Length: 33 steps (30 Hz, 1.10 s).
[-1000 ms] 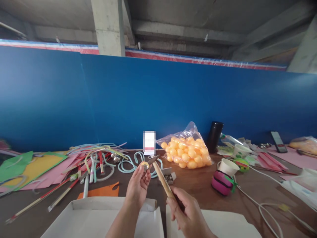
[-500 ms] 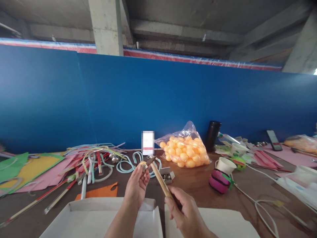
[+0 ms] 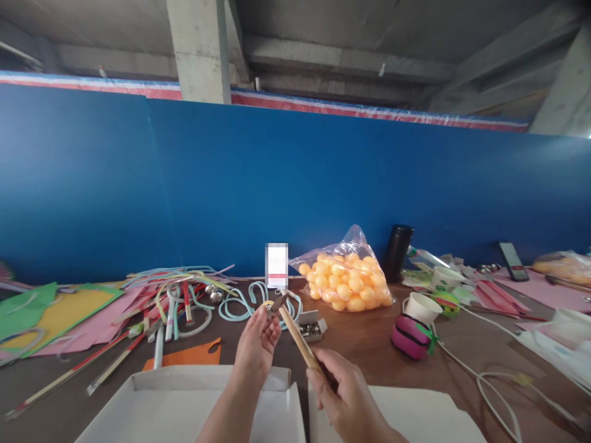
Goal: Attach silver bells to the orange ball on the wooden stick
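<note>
My left hand (image 3: 256, 344) is closed, its fingertips pinching a small rounded shiny piece (image 3: 269, 307), silvery with a yellowish top; its exact kind is unclear. My right hand (image 3: 339, 384) is wrapped round the wooden handle of a hammer (image 3: 299, 338). The dark hammer head is right at the shiny piece, close to the left fingertips; I cannot tell whether they touch. Just behind the handle, a small open carton (image 3: 311, 330) holds several shiny metal pieces. Pale blue tubing (image 3: 235, 307) lies coiled behind my left hand.
White cardboard trays (image 3: 184, 406) lie below my forearms. A clear bag of orange balls (image 3: 346, 283), a black bottle (image 3: 398, 252), a paper cup (image 3: 422, 307) and a purple pouch (image 3: 410, 337) stand to the right. Sticks and coloured sheets (image 3: 92, 314) crowd the left; a blue partition (image 3: 295, 184) rises behind.
The view shifts slightly. The hammer head stays by the shiny piece, with a small tilt in it and the piece; both hands keep their hold.
</note>
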Each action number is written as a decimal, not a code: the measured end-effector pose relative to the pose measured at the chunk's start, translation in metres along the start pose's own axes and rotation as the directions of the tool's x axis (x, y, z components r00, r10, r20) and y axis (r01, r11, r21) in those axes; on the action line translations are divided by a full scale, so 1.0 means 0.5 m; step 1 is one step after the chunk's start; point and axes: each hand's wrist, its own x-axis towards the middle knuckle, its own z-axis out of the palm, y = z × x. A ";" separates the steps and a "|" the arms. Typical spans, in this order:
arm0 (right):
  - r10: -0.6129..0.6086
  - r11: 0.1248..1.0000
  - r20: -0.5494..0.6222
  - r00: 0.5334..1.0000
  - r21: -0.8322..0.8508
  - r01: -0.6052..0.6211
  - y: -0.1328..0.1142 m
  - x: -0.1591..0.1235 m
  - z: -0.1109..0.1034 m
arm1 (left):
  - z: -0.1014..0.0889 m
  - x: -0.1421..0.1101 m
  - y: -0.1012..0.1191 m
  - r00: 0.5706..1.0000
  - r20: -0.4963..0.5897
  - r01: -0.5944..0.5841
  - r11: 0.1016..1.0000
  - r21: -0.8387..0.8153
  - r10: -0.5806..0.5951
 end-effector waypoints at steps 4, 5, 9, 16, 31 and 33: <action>-0.020 1.000 -0.028 0.999 0.001 0.020 0.005 -0.001 0.003 | -0.001 0.002 -0.001 1.000 0.003 0.006 1.000 0.002 -0.006; -0.016 1.000 -0.038 0.999 0.001 0.017 0.005 -0.001 0.004 | -0.002 0.002 -0.001 1.000 0.006 0.011 1.000 0.003 -0.011; -0.004 1.000 -0.025 1.000 0.003 0.004 0.003 -0.001 0.003 | -0.003 0.004 -0.002 1.000 0.008 0.021 1.000 -0.007 -0.021; 0.000 1.000 -0.030 1.000 -0.002 0.000 0.001 0.001 0.002 | 0.001 0.001 0.002 0.999 -0.011 0.040 0.999 0.000 -0.040; -0.047 0.998 -0.130 0.990 0.028 0.051 -0.004 -0.003 0.010 | 0.003 -0.002 0.008 0.995 0.023 0.093 0.996 -0.001 -0.093; -0.055 0.998 -0.076 0.996 0.017 0.056 -0.004 -0.003 0.007 | 0.000 0.001 0.006 0.995 0.022 0.093 0.996 0.000 -0.093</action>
